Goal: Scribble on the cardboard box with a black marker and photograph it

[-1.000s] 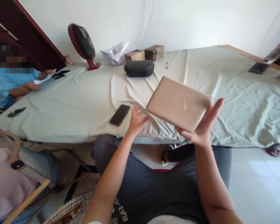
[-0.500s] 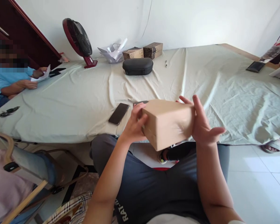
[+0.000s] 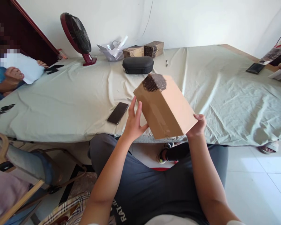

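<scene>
A brown cardboard box (image 3: 158, 109) is held up at a tilt over the table's near edge. Black scribble covers its far upper corner, and a strip of clear tape runs along one face. My right hand (image 3: 198, 125) grips its lower right corner, thumb on top and the other fingers hidden beneath. On the other side, my left hand (image 3: 135, 120) rests its spread fingertips and thumb against the box's left face. A dark smartphone (image 3: 118, 113) lies on the cloth just left of that hand.
A pale green cloth (image 3: 79, 103) covers the table. Toward the wall stand a black zip case (image 3: 138, 65), two small cardboard boxes (image 3: 154, 49), a clear plastic bag (image 3: 112, 51) and a fan (image 3: 77, 36). At left, a person holds white paper (image 3: 29, 66); a chair (image 3: 25, 159) stands nearby.
The box has been turned and raised, bringing its scribbled corner and taped face into view. My right hand went from flat against its side to gripping its lower corner. The person at left lifted the paper.
</scene>
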